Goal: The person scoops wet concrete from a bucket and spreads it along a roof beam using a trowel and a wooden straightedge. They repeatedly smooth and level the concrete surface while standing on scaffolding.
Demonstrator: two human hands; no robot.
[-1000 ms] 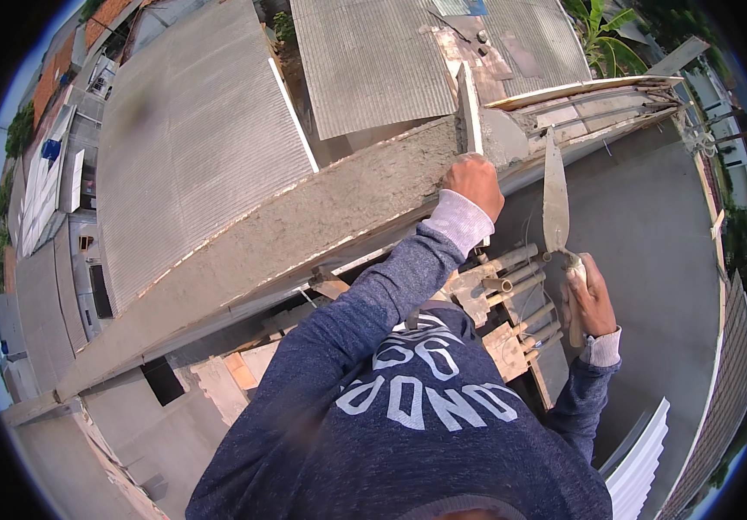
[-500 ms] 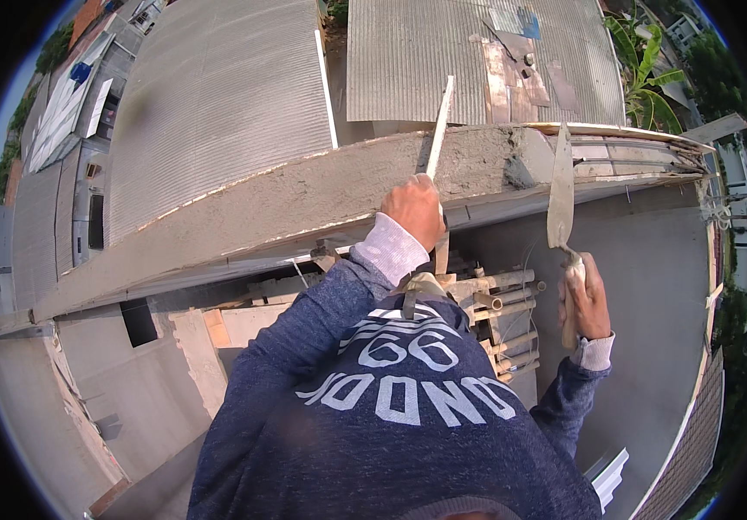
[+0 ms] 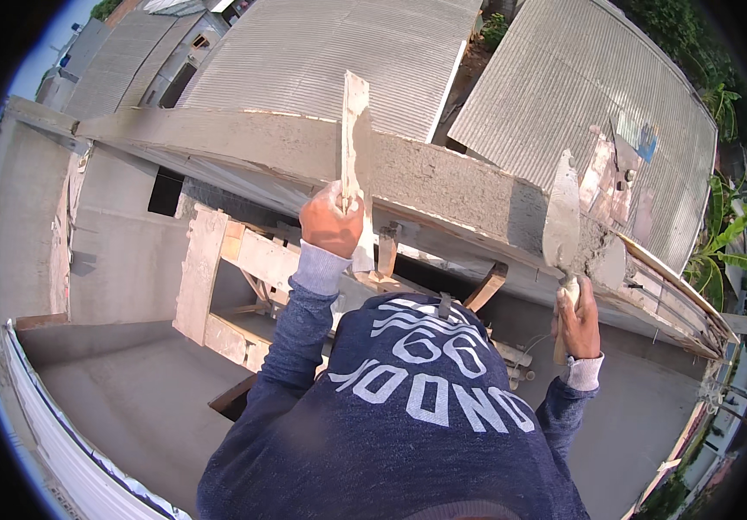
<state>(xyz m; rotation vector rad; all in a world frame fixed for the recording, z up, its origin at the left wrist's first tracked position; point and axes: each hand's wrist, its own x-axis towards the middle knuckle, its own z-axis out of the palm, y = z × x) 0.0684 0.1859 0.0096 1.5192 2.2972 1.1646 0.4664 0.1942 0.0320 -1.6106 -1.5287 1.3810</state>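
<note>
My left hand (image 3: 330, 221) is closed around a narrow, pale wooden strip (image 3: 355, 121) smeared with mortar. Its upper part crosses the top of a long concrete ledge (image 3: 456, 182), and its lower end shows below my fist. In my right hand (image 3: 579, 319) is a pointing trowel (image 3: 561, 212), gripped by its handle with the blade pointing up and away from me. The blade looks dirty with mortar and overlaps the ledge in view; whether it touches cannot be told. Rough wet mortar (image 3: 597, 247) lies on the ledge just right of the blade.
Corrugated roofs (image 3: 321, 61) spread beyond the ledge. Thin metal bars (image 3: 664, 290) run along its unfilled right end. Below are wooden boards (image 3: 202, 277), a timber brace (image 3: 486, 286) and grey plastered walls (image 3: 126, 208). A banana plant (image 3: 724, 230) grows at far right.
The view has turned and shifted left along the ledge. My left hand has moved left with the wooden strip, now more upright. The trowel stays in my right hand, its blade lower in view.
</note>
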